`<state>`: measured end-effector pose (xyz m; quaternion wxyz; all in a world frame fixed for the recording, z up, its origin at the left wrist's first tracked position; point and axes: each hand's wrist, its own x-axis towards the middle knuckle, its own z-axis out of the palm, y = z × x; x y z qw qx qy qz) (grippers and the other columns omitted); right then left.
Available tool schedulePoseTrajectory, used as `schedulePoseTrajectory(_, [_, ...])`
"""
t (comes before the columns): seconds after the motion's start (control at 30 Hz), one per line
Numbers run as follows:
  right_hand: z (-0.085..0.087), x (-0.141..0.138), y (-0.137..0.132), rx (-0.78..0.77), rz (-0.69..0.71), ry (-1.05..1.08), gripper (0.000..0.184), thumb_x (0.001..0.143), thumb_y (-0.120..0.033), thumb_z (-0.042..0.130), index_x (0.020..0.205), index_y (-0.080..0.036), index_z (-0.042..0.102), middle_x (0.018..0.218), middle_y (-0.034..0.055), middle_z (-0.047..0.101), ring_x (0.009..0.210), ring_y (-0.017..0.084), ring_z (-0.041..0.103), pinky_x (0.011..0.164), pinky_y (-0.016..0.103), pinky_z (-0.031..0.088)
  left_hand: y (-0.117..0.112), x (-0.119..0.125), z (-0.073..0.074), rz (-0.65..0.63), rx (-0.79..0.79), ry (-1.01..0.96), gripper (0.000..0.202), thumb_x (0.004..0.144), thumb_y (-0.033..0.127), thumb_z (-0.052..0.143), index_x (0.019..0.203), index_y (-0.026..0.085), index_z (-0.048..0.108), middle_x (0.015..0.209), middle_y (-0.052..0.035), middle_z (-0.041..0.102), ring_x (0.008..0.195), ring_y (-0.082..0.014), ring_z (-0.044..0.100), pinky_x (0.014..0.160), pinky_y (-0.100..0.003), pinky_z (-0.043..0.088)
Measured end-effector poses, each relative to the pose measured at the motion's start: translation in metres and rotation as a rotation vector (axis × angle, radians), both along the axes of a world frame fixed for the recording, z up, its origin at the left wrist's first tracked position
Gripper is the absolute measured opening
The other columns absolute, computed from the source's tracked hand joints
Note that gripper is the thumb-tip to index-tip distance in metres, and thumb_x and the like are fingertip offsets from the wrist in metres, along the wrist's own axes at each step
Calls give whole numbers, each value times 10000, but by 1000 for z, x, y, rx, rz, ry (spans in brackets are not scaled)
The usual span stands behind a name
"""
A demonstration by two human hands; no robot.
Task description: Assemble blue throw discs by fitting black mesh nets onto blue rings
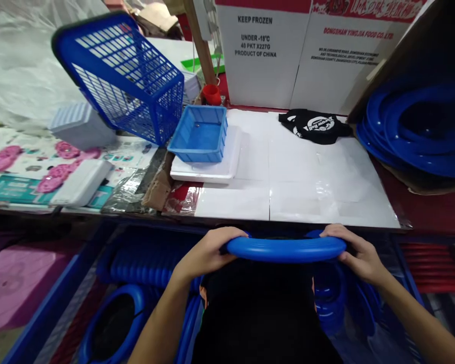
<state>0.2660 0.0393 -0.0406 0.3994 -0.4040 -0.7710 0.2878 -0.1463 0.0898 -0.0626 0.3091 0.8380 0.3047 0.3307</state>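
Observation:
A smooth blue plastic ring (286, 250) is seen nearly edge-on in front of my waist, close to the table's front edge. My left hand (214, 253) is closed around its left end, thumb on top. On the right end, my right hand (358, 253) grips it with the thumb and fingers. Most of the ring's opening is hidden from this angle. Just beyond it lies the white-covered tabletop (296, 182), with a crumpled black cloth or bag (320, 127) printed in white towards the back.
A light blue bin (199, 134) rests on a flat white box-like base (227, 169). Behind it leans a blue mesh basket (125, 76). Stacked blue rings (432, 131) stand at right; more blue rings (134, 303) are below the table. A white carton (261, 71) borders the back.

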Motion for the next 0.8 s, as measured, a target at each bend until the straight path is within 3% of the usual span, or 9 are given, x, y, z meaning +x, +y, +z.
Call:
schedulePoseTrajectory(0.1, [0,6,-6,-86,21,-114,424,1068,-431,661,1453,-252,672,1278,145,784,1216,303,758,1037,480,654,1,3,0,6,45,-38,279,1003,237,697,1274,173,708,1114,-120,829,1000,-229,818,913,-324,657])
schedulePoseTrajectory(0.23, [14,-11,-10,-6,96,-277,573,1047,-403,701,1580,-245,564,1418,166,727,1321,308,710,1103,501,623,1,21,16,-87,159,-51,390,1003,177,673,1393,183,670,1132,-129,819,1018,-232,805,906,-334,653])
schedulePoseTrajectory(0.33, [24,-33,-10,105,138,-322,596,1049,-406,702,1591,-218,542,1386,171,739,1272,299,729,1069,481,637,-1,36,28,-138,202,15,454,1013,161,630,1466,191,629,1154,-135,809,1010,-238,796,879,-355,654])
schedulePoseTrajectory(0.43, [26,-48,-8,210,119,-307,519,1069,-385,667,1543,-190,585,1245,160,785,1077,283,779,923,441,665,-4,45,32,-131,219,41,478,1020,165,626,1497,194,604,1164,-135,803,995,-239,791,856,-361,656])
schedulePoseTrajectory(0.57, [18,-47,-3,219,72,-214,436,1086,-383,628,1476,-188,640,1128,141,801,897,261,770,802,417,643,-2,40,24,-88,198,-44,499,996,241,746,1478,206,622,1180,-141,804,1052,-252,787,915,-388,654])
schedulePoseTrajectory(0.7, [8,-32,4,171,64,-105,415,1066,-428,664,1422,-216,689,1101,129,815,907,280,780,885,472,631,2,24,5,17,123,-139,432,980,312,788,1385,201,687,1178,-150,817,1105,-271,783,994,-433,632])
schedulePoseTrajectory(0.8, [2,-24,8,121,117,-49,433,1062,-461,663,1429,-234,695,1095,126,819,905,288,783,930,526,614,-1,16,-4,16,61,-232,425,975,401,800,1334,186,724,1088,-150,832,1018,-271,799,931,-420,646])
